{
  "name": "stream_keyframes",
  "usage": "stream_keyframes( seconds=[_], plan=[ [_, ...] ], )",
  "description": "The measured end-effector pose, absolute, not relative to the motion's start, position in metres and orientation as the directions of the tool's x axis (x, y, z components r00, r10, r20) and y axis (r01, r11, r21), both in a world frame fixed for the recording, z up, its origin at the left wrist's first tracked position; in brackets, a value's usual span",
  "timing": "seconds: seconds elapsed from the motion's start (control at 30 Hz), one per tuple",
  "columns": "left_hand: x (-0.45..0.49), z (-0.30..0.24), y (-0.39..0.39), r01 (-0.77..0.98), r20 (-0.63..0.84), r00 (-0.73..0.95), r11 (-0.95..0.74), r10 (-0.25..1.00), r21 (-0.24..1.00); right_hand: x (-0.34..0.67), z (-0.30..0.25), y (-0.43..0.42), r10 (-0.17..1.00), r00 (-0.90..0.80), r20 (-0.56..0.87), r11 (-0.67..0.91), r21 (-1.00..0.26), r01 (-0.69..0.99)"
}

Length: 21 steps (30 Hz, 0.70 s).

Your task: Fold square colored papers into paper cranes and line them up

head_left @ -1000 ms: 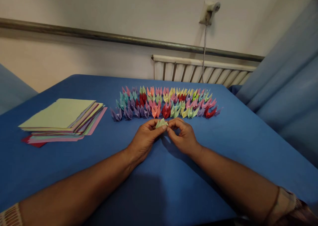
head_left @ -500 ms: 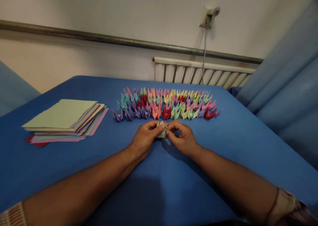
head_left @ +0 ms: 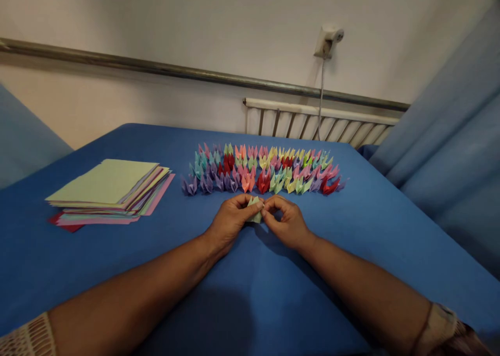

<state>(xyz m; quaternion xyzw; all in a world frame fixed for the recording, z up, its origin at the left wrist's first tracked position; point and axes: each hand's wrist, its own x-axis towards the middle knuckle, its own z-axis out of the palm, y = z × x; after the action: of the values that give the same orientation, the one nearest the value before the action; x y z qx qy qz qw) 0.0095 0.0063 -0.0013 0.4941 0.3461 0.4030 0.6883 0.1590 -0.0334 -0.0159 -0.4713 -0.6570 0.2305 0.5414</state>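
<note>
My left hand [head_left: 229, 220] and my right hand [head_left: 287, 221] meet at the middle of the blue table [head_left: 371, 225], both pinched on one small pale green folded paper piece [head_left: 254, 209]. The fingertips of both hands press its edges and hide most of it. Just beyond my hands stand rows of small folded paper cranes [head_left: 262, 169] in purple, red, pink, yellow, green and teal.
A stack of coloured square paper sheets [head_left: 111, 190], pale green on top, lies at the left of the table. Behind the table are a white wall, a metal rail [head_left: 156, 69], a slatted radiator [head_left: 324, 124] and a wall socket with a cord [head_left: 327, 39]. Blue cloth hangs at the right.
The green paper piece has turned from lying flatter on top of my fingers to standing more upright between them. The camera has tipped slightly upward, so everything sits lower in the picture.
</note>
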Motion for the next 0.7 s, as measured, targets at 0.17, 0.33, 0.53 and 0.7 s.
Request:
stream_keyframes(
  seconds=[0.17, 0.33, 0.53, 0.7],
  plan=[
    [0.010, -0.001, 0.008, -0.244, -0.111, 0.388, 0.218, 0.915, 0.945, 0.158, -0.024, -0.033, 0.936, 0.008, 0.353, 0.335, -0.896, 0.293],
    [0.010, -0.002, 0.010, -0.232, -0.113, 0.382, 0.214, 0.917, 0.949, 0.155, -0.039, -0.027, 0.975, -0.064, 0.213, 0.222, -0.946, 0.235],
    [0.010, 0.000, 0.012, -0.247, -0.119, 0.339, 0.211, 0.933, 0.946, 0.154, -0.039, -0.024, 0.983, -0.077, 0.164, 0.173, -0.975, 0.136],
    [0.010, -0.002, 0.013, -0.243, -0.084, 0.407, 0.196, 0.910, 0.950, 0.155, -0.036, -0.023, 0.986, -0.038, 0.163, 0.166, -0.982, 0.091]
  ],
)
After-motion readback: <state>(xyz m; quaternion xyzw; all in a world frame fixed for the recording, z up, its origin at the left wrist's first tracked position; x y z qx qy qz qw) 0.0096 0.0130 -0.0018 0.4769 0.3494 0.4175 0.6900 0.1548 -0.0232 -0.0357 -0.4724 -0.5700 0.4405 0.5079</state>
